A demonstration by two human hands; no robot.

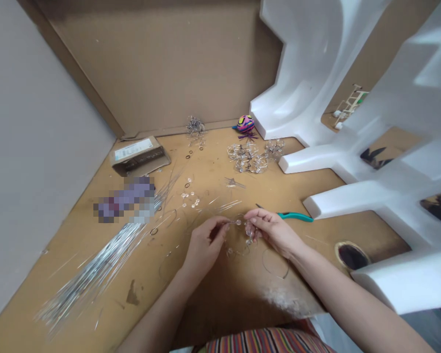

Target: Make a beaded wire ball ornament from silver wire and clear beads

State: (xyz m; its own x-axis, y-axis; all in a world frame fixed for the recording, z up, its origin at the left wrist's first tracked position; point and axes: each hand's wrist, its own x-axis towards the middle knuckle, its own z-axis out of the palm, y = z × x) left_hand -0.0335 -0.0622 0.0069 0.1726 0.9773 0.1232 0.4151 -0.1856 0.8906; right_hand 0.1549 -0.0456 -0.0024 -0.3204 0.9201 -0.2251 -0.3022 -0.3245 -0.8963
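Note:
My left hand [208, 240] pinches a thin wire between thumb and fingers. A clear bead [238, 222] sits by the wire between my two hands. The fingers of my right hand [274, 230] are closed on a loop of wire strung with clear beads [249, 241], which hangs below the fingertips. Just past the right hand lies a tool with a teal handle [296, 216], its dark tip partly hidden behind the fingers. Several loose clear beads [190, 199] lie on the table beyond my left hand.
A long bundle of straight wires [106, 260] lies at the left, beside a blurred purple item [125, 198] and a cardboard box [139, 156]. Beaded wire rings [248, 158], a tangle of wire [195, 125] and a colourful ball [245, 123] lie further back. White moulded frames [334, 196] stand right.

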